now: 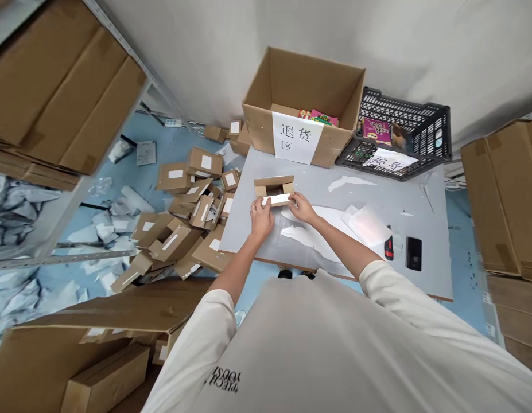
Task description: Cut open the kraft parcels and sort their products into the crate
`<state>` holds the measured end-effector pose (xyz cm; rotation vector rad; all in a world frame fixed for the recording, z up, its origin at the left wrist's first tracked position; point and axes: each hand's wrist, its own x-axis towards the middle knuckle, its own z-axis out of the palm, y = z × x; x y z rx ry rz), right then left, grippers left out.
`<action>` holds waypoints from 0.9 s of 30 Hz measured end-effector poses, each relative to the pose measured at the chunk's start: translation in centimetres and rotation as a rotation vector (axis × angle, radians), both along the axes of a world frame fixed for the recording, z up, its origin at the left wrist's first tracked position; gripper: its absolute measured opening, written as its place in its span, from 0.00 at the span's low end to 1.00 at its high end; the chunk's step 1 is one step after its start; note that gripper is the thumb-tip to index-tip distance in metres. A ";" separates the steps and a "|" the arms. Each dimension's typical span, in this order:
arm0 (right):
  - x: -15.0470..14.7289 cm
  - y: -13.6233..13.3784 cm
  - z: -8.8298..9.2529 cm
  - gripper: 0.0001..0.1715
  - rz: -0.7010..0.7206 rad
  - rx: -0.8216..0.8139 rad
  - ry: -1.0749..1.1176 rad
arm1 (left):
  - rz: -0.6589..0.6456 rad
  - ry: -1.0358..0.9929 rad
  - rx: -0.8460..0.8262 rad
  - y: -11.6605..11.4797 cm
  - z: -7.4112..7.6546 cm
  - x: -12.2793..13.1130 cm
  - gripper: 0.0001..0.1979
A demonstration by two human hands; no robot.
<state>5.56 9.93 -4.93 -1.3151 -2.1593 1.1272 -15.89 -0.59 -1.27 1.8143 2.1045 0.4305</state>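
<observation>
A small cardboard box [274, 181] with raised flaps lies on the grey table [252, 166], with a white label on its near flap. My left hand [261, 219] grips the near left part of that flap, fingers curled over it. At the flap's right end, my right hand [302, 207] pinches the edge. The inside of the box is dark, and I cannot make out anything in it. Sheets of white paper [321, 235] lie under my right forearm.
At the table's back stand a big open carton [257, 123] with colourful packs inside and a black plastic crate [429, 137]. A red-and-black cutter [388, 248] and a phone [414, 253] lie at right. Small boxes [175, 244] are heaped on the floor at left, beside a shelf [68, 218].
</observation>
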 end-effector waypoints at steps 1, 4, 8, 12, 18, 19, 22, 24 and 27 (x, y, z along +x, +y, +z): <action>-0.7 0.1 -0.4 0.27 0.019 -0.019 -0.017 | 0.017 0.009 -0.042 -0.1 -0.3 -0.4 0.33; -1.7 0.2 -1.2 0.29 0.045 -0.056 -0.067 | 0.044 0.047 -0.132 -0.4 -1.0 -0.9 0.34; -0.4 0.2 -1.0 0.30 0.028 -0.041 -0.075 | 0.023 0.073 -0.084 0.1 -0.7 -0.3 0.35; 3.9 -0.4 -0.3 0.27 -0.048 -0.038 -0.093 | -0.101 0.063 -0.019 1.4 0.4 2.1 0.32; 14.3 -3.2 0.1 0.24 -0.246 -0.101 -0.177 | -0.306 0.022 -0.019 2.7 0.4 9.8 0.30; 16.2 -3.9 0.1 0.24 -0.274 -0.108 -0.192 | -0.342 0.013 -0.028 2.7 0.1 11.4 0.30; 21.8 -6.1 0.0 0.24 -0.350 -0.120 -0.235 | -0.450 -0.014 -0.072 2.4 -0.6 16.4 0.29; 25.5 -7.5 -0.1 0.24 -0.396 -0.129 -0.258 | -0.516 -0.021 -0.099 2.1 -0.9 19.9 0.29; 30.6 -9.1 -0.3 0.24 -0.437 -0.134 -0.283 | -0.586 -0.024 -0.133 1.6 -1.3 25.1 0.28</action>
